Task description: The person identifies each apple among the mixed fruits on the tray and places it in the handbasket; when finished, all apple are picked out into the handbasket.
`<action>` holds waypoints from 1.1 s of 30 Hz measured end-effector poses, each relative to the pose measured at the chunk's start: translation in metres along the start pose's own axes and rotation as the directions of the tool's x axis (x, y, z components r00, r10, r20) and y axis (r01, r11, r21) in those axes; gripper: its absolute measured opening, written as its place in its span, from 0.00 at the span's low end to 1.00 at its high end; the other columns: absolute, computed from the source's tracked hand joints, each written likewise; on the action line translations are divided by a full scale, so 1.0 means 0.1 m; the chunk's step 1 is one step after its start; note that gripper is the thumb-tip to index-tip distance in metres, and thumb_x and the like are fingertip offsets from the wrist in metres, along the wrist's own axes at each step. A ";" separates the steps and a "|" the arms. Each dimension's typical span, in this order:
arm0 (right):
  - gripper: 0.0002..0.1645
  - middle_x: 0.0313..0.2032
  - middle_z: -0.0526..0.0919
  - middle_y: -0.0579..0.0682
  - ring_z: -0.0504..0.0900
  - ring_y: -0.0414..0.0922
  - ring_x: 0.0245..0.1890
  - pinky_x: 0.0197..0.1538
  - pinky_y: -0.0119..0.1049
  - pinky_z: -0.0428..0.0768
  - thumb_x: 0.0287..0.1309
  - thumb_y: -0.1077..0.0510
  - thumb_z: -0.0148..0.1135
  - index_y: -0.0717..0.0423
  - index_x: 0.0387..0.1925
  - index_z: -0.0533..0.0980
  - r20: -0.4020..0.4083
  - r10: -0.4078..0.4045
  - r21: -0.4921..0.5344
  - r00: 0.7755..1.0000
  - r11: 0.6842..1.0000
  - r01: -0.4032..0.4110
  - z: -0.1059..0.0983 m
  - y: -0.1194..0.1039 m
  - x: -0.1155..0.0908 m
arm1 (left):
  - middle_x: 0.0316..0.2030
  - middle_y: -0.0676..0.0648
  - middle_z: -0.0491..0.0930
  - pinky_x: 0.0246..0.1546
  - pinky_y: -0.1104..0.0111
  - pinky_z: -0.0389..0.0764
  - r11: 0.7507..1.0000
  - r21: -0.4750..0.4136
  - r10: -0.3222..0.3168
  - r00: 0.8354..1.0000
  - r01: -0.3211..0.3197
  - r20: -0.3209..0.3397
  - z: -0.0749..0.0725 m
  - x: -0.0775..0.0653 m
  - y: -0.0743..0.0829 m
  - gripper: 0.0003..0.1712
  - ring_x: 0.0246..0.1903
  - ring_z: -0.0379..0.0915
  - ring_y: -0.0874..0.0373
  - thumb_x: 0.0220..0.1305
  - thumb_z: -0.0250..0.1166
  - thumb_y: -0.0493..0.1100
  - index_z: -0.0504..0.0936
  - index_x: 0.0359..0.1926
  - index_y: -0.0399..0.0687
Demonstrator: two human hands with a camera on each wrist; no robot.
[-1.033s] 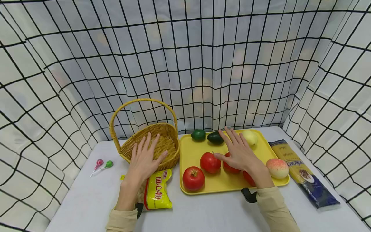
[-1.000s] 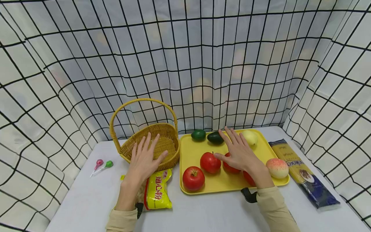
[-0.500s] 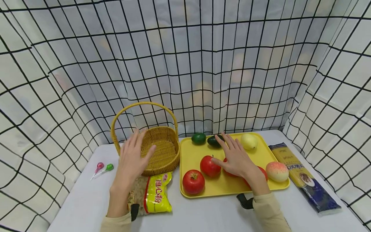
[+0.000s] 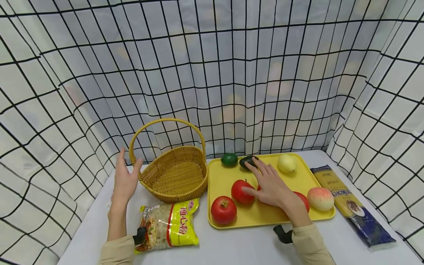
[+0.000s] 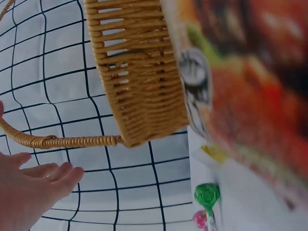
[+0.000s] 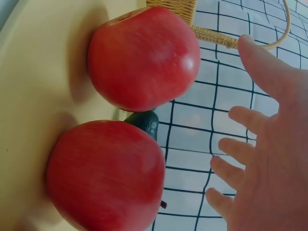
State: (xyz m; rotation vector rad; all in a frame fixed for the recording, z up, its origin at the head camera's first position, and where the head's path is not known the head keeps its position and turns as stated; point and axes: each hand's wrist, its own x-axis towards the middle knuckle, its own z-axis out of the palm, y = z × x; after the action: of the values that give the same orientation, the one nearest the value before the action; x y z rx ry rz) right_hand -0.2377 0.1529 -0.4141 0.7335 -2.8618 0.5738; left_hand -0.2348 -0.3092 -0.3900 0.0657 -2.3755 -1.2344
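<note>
My left hand (image 4: pixel 125 181) is held up at the left side of the wicker basket (image 4: pixel 175 173), fingers straight and thumb apart, with nothing in it. In the left wrist view its fingers (image 5: pixel 48 178) lie just below the basket's handle (image 5: pixel 72 141). My right hand (image 4: pixel 269 184) hovers with spread fingers over the yellow tray (image 4: pixel 232 221) and grips nothing. Under and beside it are red fruits, among them a pomegranate (image 4: pixel 223 210) and a red apple (image 4: pixel 243 191); others are partly hidden by the hand. A dark green avocado (image 4: pixel 248 162) shows just past its fingertips.
A green fruit (image 4: pixel 229 159), a pale yellow-green fruit (image 4: pixel 287 163) and a peach (image 4: pixel 320 198) also sit on the tray. A yellow pasta bag (image 4: pixel 169 225) lies before the basket. A blue and gold packet (image 4: pixel 352 206) lies at right. Lollipops (image 5: pixel 207 195) are behind my left hand.
My left hand has moved left, from over the basket to beside its handle, uncovering the basket and the pasta bag. My right hand has barely shifted. The head view has tilted slightly.
</note>
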 end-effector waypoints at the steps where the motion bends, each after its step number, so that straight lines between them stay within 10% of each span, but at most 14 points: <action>1: 0.51 0.81 0.53 0.60 0.55 0.63 0.80 0.81 0.63 0.50 0.65 0.33 0.61 0.49 0.80 0.57 0.004 0.000 0.001 1.000 1.000 0.000 0.01 -0.01 0.00 | 0.80 0.31 0.48 0.71 0.31 0.55 1.000 -0.005 -0.020 0.999 0.020 0.026 0.00 0.00 -0.03 0.48 0.78 0.47 0.31 0.78 0.52 0.59 0.33 0.84 0.58; 33: 0.44 0.80 0.54 0.61 0.57 0.67 0.78 0.77 0.67 0.57 0.69 0.35 0.57 0.47 0.79 0.60 0.132 -0.012 0.097 0.991 0.995 -0.001 0.50 -0.13 0.16 | 0.81 0.28 0.37 0.71 0.30 0.56 0.999 -0.006 -0.045 0.967 0.048 0.251 -0.06 -0.01 -0.09 0.52 0.78 0.42 0.25 0.80 0.49 0.59 0.17 0.80 0.60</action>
State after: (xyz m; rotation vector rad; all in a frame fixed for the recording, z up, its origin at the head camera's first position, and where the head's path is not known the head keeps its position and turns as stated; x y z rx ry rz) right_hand -0.2466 0.1155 -0.4526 0.8232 -2.9694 0.6933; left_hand -0.2333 -0.3188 -0.3944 -0.0416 -2.5947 -1.3489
